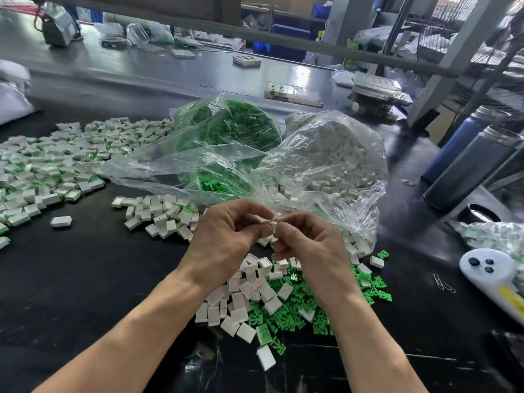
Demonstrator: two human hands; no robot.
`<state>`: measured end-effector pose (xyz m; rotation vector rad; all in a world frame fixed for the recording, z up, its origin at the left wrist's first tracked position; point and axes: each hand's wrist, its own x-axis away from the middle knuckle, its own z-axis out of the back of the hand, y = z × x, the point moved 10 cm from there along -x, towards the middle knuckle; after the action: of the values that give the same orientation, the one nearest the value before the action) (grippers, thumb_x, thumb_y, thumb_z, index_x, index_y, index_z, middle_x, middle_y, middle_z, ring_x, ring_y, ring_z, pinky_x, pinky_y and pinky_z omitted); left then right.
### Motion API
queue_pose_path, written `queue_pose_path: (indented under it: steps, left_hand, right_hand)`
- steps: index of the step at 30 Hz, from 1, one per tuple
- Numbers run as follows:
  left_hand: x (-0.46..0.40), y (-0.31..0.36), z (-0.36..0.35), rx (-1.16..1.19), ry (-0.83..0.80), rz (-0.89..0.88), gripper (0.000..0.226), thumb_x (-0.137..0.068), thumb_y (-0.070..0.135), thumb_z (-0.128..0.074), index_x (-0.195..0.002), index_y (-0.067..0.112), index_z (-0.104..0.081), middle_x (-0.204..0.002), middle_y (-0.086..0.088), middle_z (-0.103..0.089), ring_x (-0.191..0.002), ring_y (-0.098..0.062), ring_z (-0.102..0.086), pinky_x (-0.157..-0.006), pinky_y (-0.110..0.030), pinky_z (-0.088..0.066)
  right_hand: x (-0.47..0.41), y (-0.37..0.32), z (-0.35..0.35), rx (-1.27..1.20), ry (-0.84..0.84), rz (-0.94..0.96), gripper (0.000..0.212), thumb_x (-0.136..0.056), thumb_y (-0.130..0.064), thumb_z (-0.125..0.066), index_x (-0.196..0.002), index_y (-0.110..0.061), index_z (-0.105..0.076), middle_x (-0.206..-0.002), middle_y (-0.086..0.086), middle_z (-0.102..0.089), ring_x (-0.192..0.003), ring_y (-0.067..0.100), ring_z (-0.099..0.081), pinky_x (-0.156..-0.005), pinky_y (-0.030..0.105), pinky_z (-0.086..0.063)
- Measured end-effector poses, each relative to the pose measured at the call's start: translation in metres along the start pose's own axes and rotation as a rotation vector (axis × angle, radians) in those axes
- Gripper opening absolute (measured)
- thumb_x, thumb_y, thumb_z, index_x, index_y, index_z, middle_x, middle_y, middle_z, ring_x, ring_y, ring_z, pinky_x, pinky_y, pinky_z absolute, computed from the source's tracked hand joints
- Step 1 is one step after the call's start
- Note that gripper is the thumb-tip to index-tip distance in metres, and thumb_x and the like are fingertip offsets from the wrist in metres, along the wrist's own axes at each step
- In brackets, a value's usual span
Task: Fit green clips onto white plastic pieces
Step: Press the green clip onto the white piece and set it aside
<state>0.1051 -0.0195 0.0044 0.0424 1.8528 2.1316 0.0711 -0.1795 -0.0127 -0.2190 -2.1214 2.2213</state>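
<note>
Fingertips of the left hand (226, 231) and right hand (306, 242) pinch 1 white piece (274, 224) between them above the loose pile of white pieces (243, 296) and green clips (295, 304). Judging by this, a clip is being seated, though none shows in the grip; next comes a firm squeeze, then a drop onto the finished heap (51, 163).

Two dark bottles (470, 163), paperclips (443, 282)

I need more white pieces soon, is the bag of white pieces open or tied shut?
Open. The clear bag of white pieces lies with its mouth slack toward the hands, pieces spilling onto the table.
</note>
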Motion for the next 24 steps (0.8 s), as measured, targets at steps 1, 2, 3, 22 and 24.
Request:
queue_pose_path:
  steps: [1, 2, 3, 22, 24]
  left_hand:
    - [0.001, 0.001, -0.002, -0.029, -0.013, -0.017, 0.019, -0.089, 0.009, -0.079, -0.098, 0.025, -0.077, -0.082, 0.006, -0.076, -0.076, -0.009, -0.074, -0.066, -0.017, -0.056]
    - [0.002, 0.004, -0.005, -0.08, -0.031, -0.046, 0.019, -0.089, 0.011, -0.079, -0.1, 0.027, -0.076, -0.084, 0.007, -0.076, -0.078, -0.008, -0.075, -0.067, -0.017, -0.057]
    - [0.003, 0.007, -0.007, -0.155, -0.045, -0.086, 0.018, -0.09, 0.014, -0.079, -0.101, 0.029, -0.076, -0.086, 0.009, -0.076, -0.08, -0.007, -0.074, -0.07, -0.018, -0.059]
    - [-0.009, 0.002, 0.078, -1.054, 0.35, 0.056, 0.015, -0.092, 0.033, -0.076, -0.103, 0.023, -0.077, -0.103, -0.003, -0.073, -0.098, -0.027, -0.065, -0.093, -0.046, -0.051]
    - [-0.011, -0.001, 0.08, -1.084, 0.359, 0.072, 0.015, -0.092, 0.034, -0.075, -0.104, 0.024, -0.077, -0.105, -0.003, -0.072, -0.1, -0.028, -0.064, -0.093, -0.046, -0.05]
  right_hand:
    - [0.0, 0.001, 0.001, -0.039, 0.006, -0.02, 0.009, -0.098, -0.011, -0.069, -0.099, -0.002, -0.073, -0.079, 0.01, -0.074, -0.069, 0.023, -0.071, -0.065, 0.027, -0.06]
    - [0.001, 0.002, 0.002, -0.069, 0.006, -0.038, 0.011, -0.097, -0.011, -0.069, -0.099, 0.0, -0.072, -0.077, 0.01, -0.073, -0.067, 0.022, -0.069, -0.063, 0.026, -0.059]
    - [0.001, 0.003, 0.002, -0.086, 0.004, -0.052, 0.012, -0.097, -0.011, -0.069, -0.099, 0.001, -0.072, -0.076, 0.009, -0.072, -0.065, 0.021, -0.067, -0.06, 0.026, -0.058]
    - [-0.003, 0.008, 0.026, 0.39, 0.186, 0.0, 0.012, -0.099, -0.034, -0.069, -0.088, -0.034, -0.07, -0.081, -0.017, -0.074, -0.068, 0.0, -0.068, -0.059, 0.013, -0.05]
    - [-0.003, 0.009, 0.028, 0.423, 0.194, -0.011, 0.012, -0.1, -0.035, -0.068, -0.088, -0.034, -0.07, -0.081, -0.016, -0.074, -0.072, 0.0, -0.069, -0.063, 0.015, -0.051]
